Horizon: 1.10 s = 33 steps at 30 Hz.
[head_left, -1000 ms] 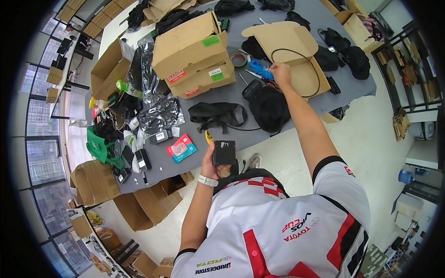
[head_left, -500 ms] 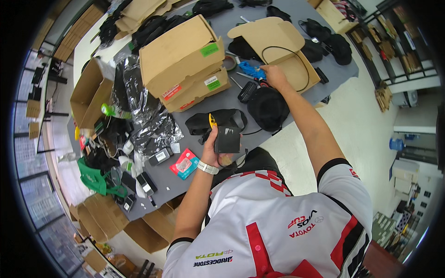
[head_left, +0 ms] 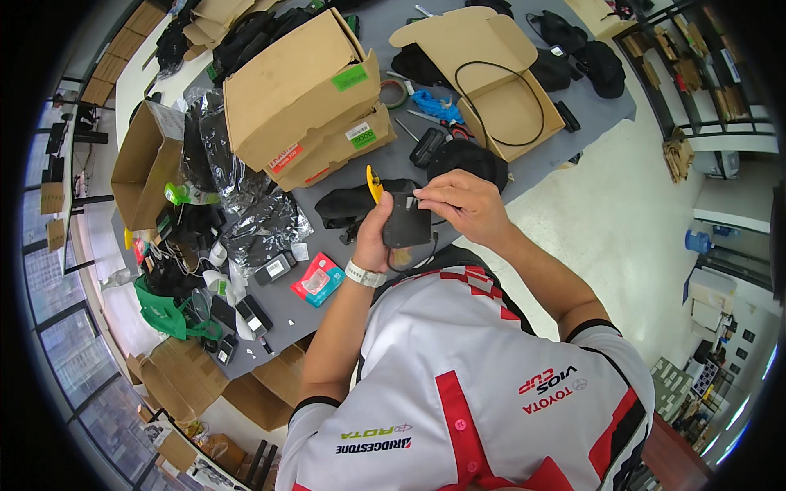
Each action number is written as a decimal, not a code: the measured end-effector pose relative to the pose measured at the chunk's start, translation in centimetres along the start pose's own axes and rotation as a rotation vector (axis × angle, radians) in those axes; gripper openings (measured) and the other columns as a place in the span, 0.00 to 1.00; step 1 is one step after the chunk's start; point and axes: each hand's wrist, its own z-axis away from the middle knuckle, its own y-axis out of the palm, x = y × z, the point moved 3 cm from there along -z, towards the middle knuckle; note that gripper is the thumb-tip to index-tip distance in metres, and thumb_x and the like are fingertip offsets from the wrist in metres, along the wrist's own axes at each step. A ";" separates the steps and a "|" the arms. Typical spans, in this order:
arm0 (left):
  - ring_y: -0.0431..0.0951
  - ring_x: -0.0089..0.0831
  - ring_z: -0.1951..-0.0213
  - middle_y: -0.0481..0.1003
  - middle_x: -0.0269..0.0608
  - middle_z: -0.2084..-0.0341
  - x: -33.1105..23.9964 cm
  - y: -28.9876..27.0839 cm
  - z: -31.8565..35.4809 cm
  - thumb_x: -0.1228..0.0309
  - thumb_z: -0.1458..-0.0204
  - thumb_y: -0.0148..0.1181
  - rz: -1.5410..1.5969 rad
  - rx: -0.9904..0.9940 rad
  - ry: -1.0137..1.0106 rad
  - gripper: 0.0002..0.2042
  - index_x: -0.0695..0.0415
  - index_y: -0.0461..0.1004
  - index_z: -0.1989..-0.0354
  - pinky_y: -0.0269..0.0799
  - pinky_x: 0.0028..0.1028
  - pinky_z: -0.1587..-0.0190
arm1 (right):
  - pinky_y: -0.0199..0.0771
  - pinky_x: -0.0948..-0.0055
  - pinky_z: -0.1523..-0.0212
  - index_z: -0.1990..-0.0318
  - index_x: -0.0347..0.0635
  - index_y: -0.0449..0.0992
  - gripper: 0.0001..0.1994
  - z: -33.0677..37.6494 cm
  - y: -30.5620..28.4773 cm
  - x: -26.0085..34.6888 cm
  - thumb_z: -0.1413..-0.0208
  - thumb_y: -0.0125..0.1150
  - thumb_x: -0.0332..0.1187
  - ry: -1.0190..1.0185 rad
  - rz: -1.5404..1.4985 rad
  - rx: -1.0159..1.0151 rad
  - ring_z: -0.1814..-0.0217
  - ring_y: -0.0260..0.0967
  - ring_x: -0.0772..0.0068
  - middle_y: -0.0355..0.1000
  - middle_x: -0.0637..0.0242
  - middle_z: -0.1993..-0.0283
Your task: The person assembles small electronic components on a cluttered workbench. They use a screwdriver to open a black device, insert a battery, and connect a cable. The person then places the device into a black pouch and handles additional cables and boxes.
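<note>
My left hand [head_left: 373, 236] is closed round a flat black box-shaped device [head_left: 406, 227], held up just off the table's near edge. The same hand also keeps a yellow-handled tool [head_left: 374, 185] upright beside the device; its exact kind does not show. My right hand [head_left: 471, 206] is at the device's upper right corner, thumb and fingers pinched together against its face. What lies between those fingertips is too small to make out. A thin black cable [head_left: 434, 245] hangs by the device's lower edge. Behind it are a black strap bundle [head_left: 344, 206] and a black cap [head_left: 468, 161].
Stacked cardboard boxes [head_left: 295, 98] stand on the grey table [head_left: 304, 327]. An open cardboard box [head_left: 512, 114] with a black cable is at the back right, near a crumpled blue item [head_left: 436, 106]. Plastic wrapping [head_left: 266, 229], a red-and-blue packet [head_left: 319, 280] and a green bag [head_left: 164, 311] lie left.
My right hand has come back from the crumpled blue item near the open box to the black device. My left hand still holds the device and the yellow-handled tool.
</note>
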 end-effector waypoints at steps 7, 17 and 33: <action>0.78 0.18 0.67 0.82 0.33 0.67 0.1 3.2 -0.8 0.47 0.28 0.53 -0.181 -0.053 0.195 0.26 0.61 0.83 0.57 0.74 0.22 0.63 | 0.79 0.72 0.63 0.57 0.44 0.89 0.12 0.6 -1.1 -1.7 0.50 0.78 0.23 0.002 -0.106 -0.086 0.61 0.79 0.67 0.82 0.66 0.61; 0.73 0.15 0.71 0.79 0.29 0.72 0.7 4.5 -1.3 0.49 0.30 0.58 -0.377 -0.166 0.330 0.24 0.61 0.81 0.64 0.70 0.22 0.68 | 0.79 0.72 0.63 0.60 0.38 0.86 0.07 0.5 -1.9 -3.0 0.47 0.76 0.21 0.135 -0.319 -0.099 0.62 0.80 0.69 0.83 0.64 0.62; 0.78 0.18 0.65 0.82 0.34 0.65 -0.3 5.5 -1.6 0.51 0.28 0.55 -0.321 -0.136 0.363 0.23 0.64 0.81 0.55 0.74 0.22 0.62 | 0.80 0.73 0.62 0.58 0.42 0.88 0.09 -0.2 -1.3 -2.9 0.46 0.76 0.22 0.103 -0.297 -0.186 0.63 0.80 0.72 0.81 0.65 0.60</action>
